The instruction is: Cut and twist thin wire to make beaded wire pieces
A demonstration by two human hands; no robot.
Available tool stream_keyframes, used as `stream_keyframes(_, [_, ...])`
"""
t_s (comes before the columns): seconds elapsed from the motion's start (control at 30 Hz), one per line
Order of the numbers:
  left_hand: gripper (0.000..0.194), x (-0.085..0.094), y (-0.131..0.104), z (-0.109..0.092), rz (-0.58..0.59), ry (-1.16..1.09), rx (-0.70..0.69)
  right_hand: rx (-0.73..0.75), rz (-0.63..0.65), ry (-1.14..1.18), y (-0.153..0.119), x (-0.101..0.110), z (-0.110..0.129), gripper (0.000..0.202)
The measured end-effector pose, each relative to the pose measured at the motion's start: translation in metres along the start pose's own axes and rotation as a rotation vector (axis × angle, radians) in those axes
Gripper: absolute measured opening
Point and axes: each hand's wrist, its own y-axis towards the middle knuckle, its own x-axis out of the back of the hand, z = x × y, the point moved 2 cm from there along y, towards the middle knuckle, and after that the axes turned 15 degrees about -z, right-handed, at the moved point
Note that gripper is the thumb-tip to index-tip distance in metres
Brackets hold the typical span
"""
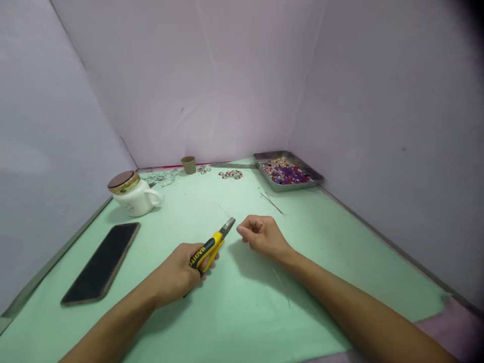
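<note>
My left hand [181, 272] is wrapped round the handles of yellow and black pliers [212, 248], whose metal jaws point up and to the right. By the jaws a thin wire [224, 210] sticks up to the left. Just right of the jaw tips, my right hand [262, 234] is closed in a pinch; whatever its fingertips hold is too small to make out. Another thin wire [282, 285] shows below my right wrist. Beyond my right hand, a few dark wires [273, 204] lie on the green table [325, 262].
At the left are a black phone [102, 264] and a lidded white mug [136, 199]. Behind lie tangled wires [162, 177], a small brown cup [188, 165], bead clusters [230, 174] and long rods [234, 165]. A metal tray [282, 188] of beads stands back right, near the walls.
</note>
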Motion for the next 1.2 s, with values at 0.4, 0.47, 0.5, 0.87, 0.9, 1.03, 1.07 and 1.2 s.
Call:
stream_keyframes(0.4, [0.021, 0.001, -0.002, 0.001, 0.035, 0.038, -0.011, 0.08, -0.056, -0.058, 0.001, -0.001, -0.002, 0.016])
stream_keyframes(0.47, [0.025, 0.0, -0.001, 0.002, 0.033, 0.041, -0.012, 0.085, -0.051, -0.057, 0.001, -0.002, -0.003, 0.016])
stream_keyframes(0.5, [0.027, 0.0, 0.0, 0.003, 0.03, 0.041, -0.017, 0.084, -0.046, -0.054, 0.001, -0.002, -0.003, 0.016])
stream_keyframes(0.87, [0.028, 0.006, 0.001, 0.006, -0.03, -0.063, 0.02, -0.055, 0.005, 0.046, 0.0, -0.001, 0.0, 0.016])
stream_keyframes(0.9, [0.025, 0.007, 0.001, 0.006, -0.052, -0.058, 0.016, -0.079, 0.008, 0.055, 0.0, -0.001, 0.0, 0.017])
stream_keyframes(1.03, [0.024, 0.011, 0.004, 0.007, -0.122, -0.055, 0.042, -0.148, 0.042, 0.091, -0.001, -0.002, 0.002, 0.016])
stream_keyframes(1.07, [0.025, 0.012, 0.004, 0.007, -0.133, -0.05, 0.049, -0.152, 0.061, 0.103, -0.001, -0.002, 0.002, 0.016])
stream_keyframes(1.2, [0.023, 0.014, 0.007, 0.009, -0.149, -0.055, 0.034, -0.139, 0.117, 0.162, 0.0, -0.002, 0.001, 0.017])
